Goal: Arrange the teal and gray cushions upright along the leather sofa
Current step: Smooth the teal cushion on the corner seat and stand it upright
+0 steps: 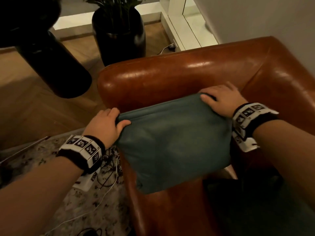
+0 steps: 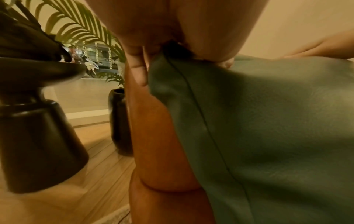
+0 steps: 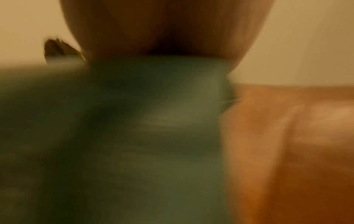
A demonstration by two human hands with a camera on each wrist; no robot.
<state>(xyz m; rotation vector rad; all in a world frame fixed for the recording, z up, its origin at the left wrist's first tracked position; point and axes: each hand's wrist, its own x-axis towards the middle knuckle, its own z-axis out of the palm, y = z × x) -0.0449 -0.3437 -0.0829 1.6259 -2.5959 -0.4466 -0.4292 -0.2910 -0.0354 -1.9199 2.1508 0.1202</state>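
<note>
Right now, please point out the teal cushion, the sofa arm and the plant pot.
teal cushion [image 1: 172, 147], head view, middle of its face
sofa arm [image 1: 153, 77], head view, rounded top
plant pot [image 1: 119, 36], head view, black side

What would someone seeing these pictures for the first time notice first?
A teal cushion fills the middle of the head view, held at its two top corners by the left hand and right hand, standing against the arm of a glossy brown leather sofa. Beyond the sofa arm, a tall black planter with a palm stands on the wooden floor.
</note>
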